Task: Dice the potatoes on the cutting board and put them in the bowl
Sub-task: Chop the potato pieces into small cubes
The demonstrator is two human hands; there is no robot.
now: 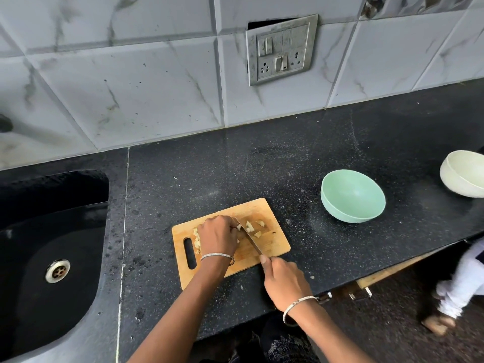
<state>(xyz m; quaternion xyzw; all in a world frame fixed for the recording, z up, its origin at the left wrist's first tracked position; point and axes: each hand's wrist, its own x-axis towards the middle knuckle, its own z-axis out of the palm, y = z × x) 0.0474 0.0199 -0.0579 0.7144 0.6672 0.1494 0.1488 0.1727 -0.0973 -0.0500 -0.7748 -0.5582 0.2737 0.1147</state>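
Observation:
A wooden cutting board [272,244] with a handle slot lies on the black counter. Pale potato pieces [249,226] are scattered on it, some by the slot. My left hand [217,235] curls over a piece of potato near the board's middle, mostly hiding it. My right hand [284,281] grips a knife's handle; the knife blade [248,238] runs diagonally across the board, right beside my left fingers. A mint green bowl [352,196] sits empty to the right of the board.
A black sink [52,244] with a metal drain lies at the left. A cream bowl [465,176] stands at the far right. The tiled wall with a switch plate [281,48] rises behind. Another person's legs [458,286] stand at the lower right, past the counter's edge.

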